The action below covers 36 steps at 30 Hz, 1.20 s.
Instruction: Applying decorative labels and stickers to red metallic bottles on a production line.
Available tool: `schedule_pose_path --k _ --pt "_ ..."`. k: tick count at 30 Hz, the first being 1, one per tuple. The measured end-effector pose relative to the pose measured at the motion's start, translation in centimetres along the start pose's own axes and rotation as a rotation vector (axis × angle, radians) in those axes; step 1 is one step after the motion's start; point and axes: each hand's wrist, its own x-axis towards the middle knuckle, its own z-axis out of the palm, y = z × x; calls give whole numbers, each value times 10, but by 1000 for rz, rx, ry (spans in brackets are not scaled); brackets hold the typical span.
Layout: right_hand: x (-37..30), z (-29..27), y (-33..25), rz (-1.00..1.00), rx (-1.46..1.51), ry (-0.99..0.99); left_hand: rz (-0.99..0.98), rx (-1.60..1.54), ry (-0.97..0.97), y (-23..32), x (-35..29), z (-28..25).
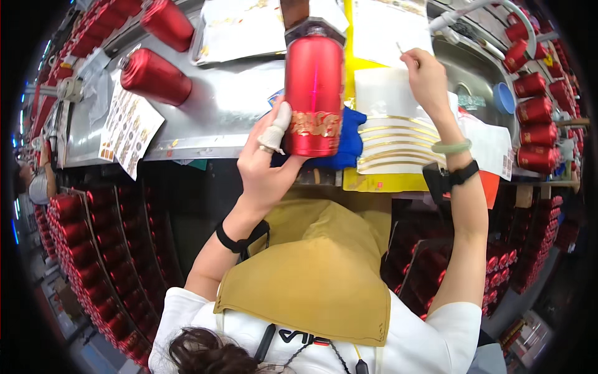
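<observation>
A glossy red metal bottle (314, 81) lies with its silver neck pointing away from me and a band of gold lettering near its base. My left hand (265, 162) is closed around its lower left side, with white covers on some fingers. Under its base is a blue cloth (353, 140). To the right, my right hand (428, 81) is closed in a pinch on a thin, light-coloured sliver (400, 47), too small to name. Below that hand lies a sheet of curved gold strips (398, 146) on a yellow sheet (374, 182).
Two more red bottles (156, 77) lie at the left of the metal worktop (215, 124), by a printed decal sheet (132, 124). A sink (464, 62) with a blue bowl (503, 98) and a curved pipe (492, 9) is at the right. Racks of red bottles (93, 249) flank me.
</observation>
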Motion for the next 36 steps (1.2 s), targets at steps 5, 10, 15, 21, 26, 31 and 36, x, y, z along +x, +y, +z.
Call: schedule_pose_path --k 5,10,15,21,26,31,36 --pt "-55 -38 -103 -20 183 -205 73 89 -9 0 1 -3" --pt "-108 -48 -163 -137 467 -358 -92 -46 -110 16 8 -17" --pt "-123 -25 -159 -19 458 -318 -348 -548 -211 13 -4 -20" --pt "-130 -20 -160 27 492 -254 -373 -489 -167 16 -6 -10" --pt "-131 -17 -154 72 474 -232 -392 -552 -157 17 -6 -7" --pt "-134 -20 -151 75 462 -238 -382 -543 -151 24 -5 -6" --pt "-138 -12 -150 38 520 -77 -423 -523 -183 23 0 -1"
